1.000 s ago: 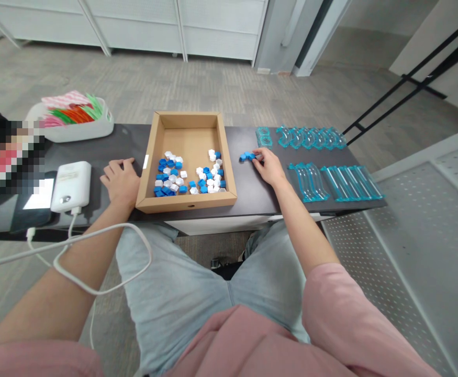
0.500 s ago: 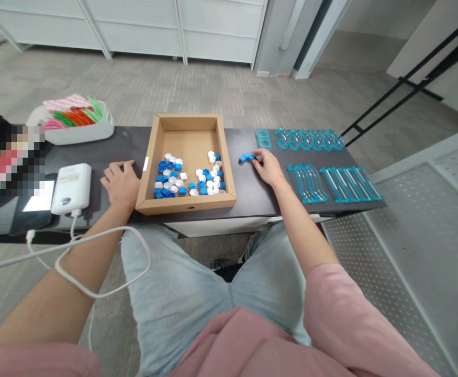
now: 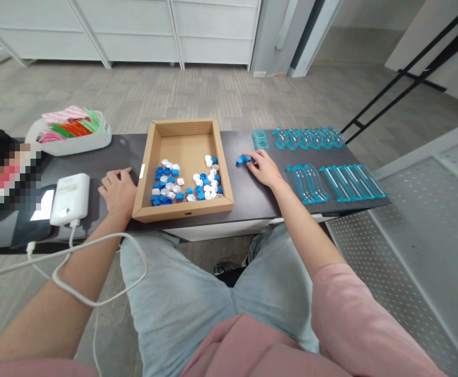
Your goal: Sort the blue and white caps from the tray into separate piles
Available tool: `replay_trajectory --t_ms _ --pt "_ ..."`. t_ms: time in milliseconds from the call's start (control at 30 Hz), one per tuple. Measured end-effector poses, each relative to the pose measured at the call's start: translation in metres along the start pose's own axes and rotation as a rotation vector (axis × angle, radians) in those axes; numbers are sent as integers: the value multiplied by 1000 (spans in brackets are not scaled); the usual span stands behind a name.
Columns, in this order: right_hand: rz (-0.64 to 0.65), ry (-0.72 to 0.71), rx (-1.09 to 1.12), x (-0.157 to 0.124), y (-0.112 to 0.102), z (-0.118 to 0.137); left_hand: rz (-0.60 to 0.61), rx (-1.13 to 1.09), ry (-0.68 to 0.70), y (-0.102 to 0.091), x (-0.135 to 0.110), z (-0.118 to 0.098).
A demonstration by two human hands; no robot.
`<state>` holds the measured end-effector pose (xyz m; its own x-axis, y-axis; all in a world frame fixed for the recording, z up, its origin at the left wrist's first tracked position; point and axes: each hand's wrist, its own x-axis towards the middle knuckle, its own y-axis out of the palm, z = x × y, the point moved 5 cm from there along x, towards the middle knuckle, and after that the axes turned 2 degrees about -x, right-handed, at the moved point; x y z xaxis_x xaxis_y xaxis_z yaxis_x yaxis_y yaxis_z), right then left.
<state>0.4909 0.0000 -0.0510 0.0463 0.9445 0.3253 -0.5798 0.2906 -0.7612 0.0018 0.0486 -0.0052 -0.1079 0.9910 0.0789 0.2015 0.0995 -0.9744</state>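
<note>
A shallow cardboard box (image 3: 146, 157) sits on the dark table (image 3: 252, 199) and holds several small blue and white plastic pieces (image 3: 185, 182). My left hand (image 3: 116, 188) lies flat on the table just left of the box, fingers stretched out, holding nothing. My right hand (image 3: 262, 167) rests to the right of the box, its fingertips touching a small cluster of blue pieces (image 3: 242, 159) on the table; the fingers are curled over them.
Rows of clear turquoise track pieces (image 3: 309, 137) (image 3: 336, 180) lie on the right of the table. A white power bank (image 3: 69, 199) with a white cable (image 3: 95, 251), a dark phone (image 3: 36, 209) and a white basket of coloured items (image 3: 71, 128) are on the left.
The view has shifted slightly. Both hands stay almost where they were; my right hand's fingers stay on the blue cluster.
</note>
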Motion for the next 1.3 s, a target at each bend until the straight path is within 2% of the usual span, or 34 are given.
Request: replay_trajectory --t_ms 300,900,1300 --pt "10 -37 -48 1 -1 3 -35 28 -5 5 4 5" --pt "0 -25 -45 -4 -4 10 -1 -12 -25 8 6 9" --pt "-29 16 -28 2 -1 -2 -34 30 -14 9 7 8"
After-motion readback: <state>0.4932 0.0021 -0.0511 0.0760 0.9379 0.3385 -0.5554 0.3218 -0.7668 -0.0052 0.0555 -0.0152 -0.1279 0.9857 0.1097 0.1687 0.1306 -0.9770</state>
